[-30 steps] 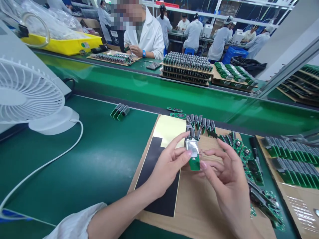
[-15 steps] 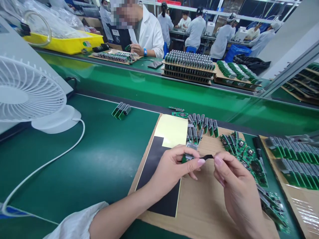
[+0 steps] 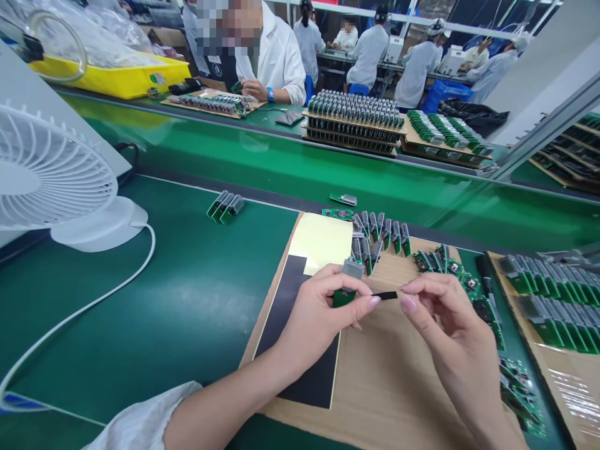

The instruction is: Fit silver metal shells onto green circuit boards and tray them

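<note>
A short black strip (image 3: 387, 295) stretches between my two hands above a sheet of cardboard (image 3: 375, 387). My left hand (image 3: 312, 319) pinches its left end between thumb and forefinger. That same hand also holds a small green circuit board with a grey display (image 3: 352, 269), partly hidden behind the fingers. At the strip's right end, the thumb and forefinger of my right hand (image 3: 452, 331) are closed on its tip. Under my left hand lies a black adhesive sheet (image 3: 309, 381) with its pale yellow backing (image 3: 321, 236) bare at the top.
Circuit boards with displays (image 3: 375, 228) stand at the cardboard's far edge, and loose boards (image 3: 520, 390) lie right. Further right is a loaded board tray (image 3: 557, 369). A white fan (image 3: 98, 222) stands left. Beyond the green partition (image 3: 262, 165), a co-worker (image 3: 281, 50) handles a board.
The strip is now straighter and more level between my hands. The circuit board in my left hand has tipped up and shows more. My right fingers have shifted slightly left.
</note>
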Demonstrator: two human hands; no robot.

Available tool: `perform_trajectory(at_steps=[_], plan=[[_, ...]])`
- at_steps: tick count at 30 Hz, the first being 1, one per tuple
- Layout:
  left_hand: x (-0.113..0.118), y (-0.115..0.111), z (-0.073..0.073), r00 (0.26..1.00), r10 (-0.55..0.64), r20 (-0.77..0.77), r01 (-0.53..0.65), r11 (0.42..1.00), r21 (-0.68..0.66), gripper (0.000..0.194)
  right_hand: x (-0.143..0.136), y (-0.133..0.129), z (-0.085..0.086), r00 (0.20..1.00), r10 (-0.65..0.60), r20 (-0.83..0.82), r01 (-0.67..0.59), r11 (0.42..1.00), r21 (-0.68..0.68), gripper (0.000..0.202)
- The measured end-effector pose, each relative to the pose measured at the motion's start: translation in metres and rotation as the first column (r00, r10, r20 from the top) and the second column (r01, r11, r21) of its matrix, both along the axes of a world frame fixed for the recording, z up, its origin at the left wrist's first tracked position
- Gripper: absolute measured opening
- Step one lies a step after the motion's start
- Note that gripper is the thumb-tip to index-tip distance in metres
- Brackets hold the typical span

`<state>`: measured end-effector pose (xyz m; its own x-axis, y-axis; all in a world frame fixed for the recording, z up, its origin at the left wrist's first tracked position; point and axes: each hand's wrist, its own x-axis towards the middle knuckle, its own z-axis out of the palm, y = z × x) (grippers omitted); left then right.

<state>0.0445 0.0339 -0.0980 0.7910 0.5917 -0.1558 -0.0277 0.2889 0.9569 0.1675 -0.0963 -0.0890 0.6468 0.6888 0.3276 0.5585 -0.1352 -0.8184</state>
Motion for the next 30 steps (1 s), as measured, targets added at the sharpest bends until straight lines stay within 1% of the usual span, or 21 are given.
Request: perform_trajectory(at_steps=[3, 5, 7, 9, 11, 13, 14, 16, 19, 21, 22, 24, 26, 28, 29, 30], plan=[[0.001, 0.0, 0.0, 1.0, -0.02, -0.009, 0.021, 1.0, 0.018, 0.016, 0.001, -0.001, -0.001, 0.997, 0.033, 0.072, -0.032, 0.999, -0.011, 0.006], [0.001, -0.001, 0.0, 1.0, -0.023, -0.009, 0.024, 1.0, 0.012, 0.017, 0.0, -0.001, -0.002, 0.995, 0.034, 0.096, -0.033, 0.999, -0.015, 0.008], [0.002, -0.001, -0.001, 0.999, -0.034, -0.004, 0.034, 0.999, -0.004, 0.017, -0.001, -0.001, -0.003, 0.993, -0.014, 0.115, 0.014, 1.0, 0.0, 0.007], [0.002, -0.002, -0.001, 0.998, -0.062, 0.007, 0.062, 0.997, -0.054, 0.023, -0.002, -0.001, -0.002, 0.99, -0.088, 0.114, 0.085, 0.996, 0.031, 0.008], [0.002, -0.002, -0.001, 0.997, -0.072, 0.04, 0.077, 0.986, -0.148, 0.038, -0.003, -0.001, 0.0, 0.983, -0.168, 0.078, 0.163, 0.984, 0.065, 0.01], [0.003, -0.002, 0.0, 0.994, -0.06, 0.097, 0.081, 0.967, -0.241, 0.054, -0.002, 0.0, 0.002, 0.975, -0.222, 0.013, 0.22, 0.972, 0.078, 0.012], [0.003, -0.001, 0.001, 0.991, -0.054, 0.125, 0.087, 0.958, -0.273, 0.06, -0.002, 0.0, 0.002, 0.973, -0.231, -0.019, 0.232, 0.97, 0.075, 0.014], [0.003, -0.001, 0.002, 0.984, -0.061, 0.165, 0.11, 0.944, -0.31, 0.066, -0.002, 0.002, 0.001, 0.973, -0.213, -0.093, 0.218, 0.975, 0.051, 0.015], [0.002, 0.001, 0.003, 0.978, -0.079, 0.192, 0.143, 0.927, -0.347, 0.064, -0.003, 0.0, -0.002, 0.956, -0.207, -0.208, 0.222, 0.974, 0.053, 0.013], [0.002, 0.001, 0.003, 0.974, -0.087, 0.208, 0.161, 0.915, -0.369, 0.058, -0.001, -0.002, -0.001, 0.949, -0.208, -0.235, 0.225, 0.973, 0.047, 0.025], [0.002, 0.001, 0.003, 0.972, -0.092, 0.218, 0.171, 0.909, -0.38, 0.055, 0.003, -0.002, 0.002, 0.957, -0.196, -0.214, 0.206, 0.978, 0.022, 0.033], [0.002, 0.002, 0.003, 0.968, -0.102, 0.231, 0.191, 0.895, -0.404, 0.052, 0.017, 0.003, 0.012, 0.985, -0.143, -0.098, 0.135, 0.987, -0.083, 0.046], [0.002, 0.003, 0.004, 0.966, -0.109, 0.236, 0.204, 0.881, -0.427, 0.05, 0.042, 0.019, 0.024, 0.992, -0.085, 0.095, 0.104, 0.97, -0.219, 0.055], [0.003, 0.004, 0.004, 0.967, -0.112, 0.228, 0.206, 0.872, -0.444, 0.049, 0.076, 0.046, 0.033, 0.969, -0.027, 0.244, 0.108, 0.939, -0.326, 0.063], [0.003, 0.004, 0.003, 0.969, -0.111, 0.222, 0.203, 0.871, -0.448, 0.049, 0.093, 0.063, 0.034, 0.953, -0.005, 0.302, 0.123, 0.92, -0.373, 0.066], [0.003, 0.004, 0.002, 0.969, -0.117, 0.216, 0.205, 0.87, -0.449, 0.049, 0.11, 0.08, 0.033, 0.948, 0.03, 0.316, 0.113, 0.899, -0.424, 0.07]])
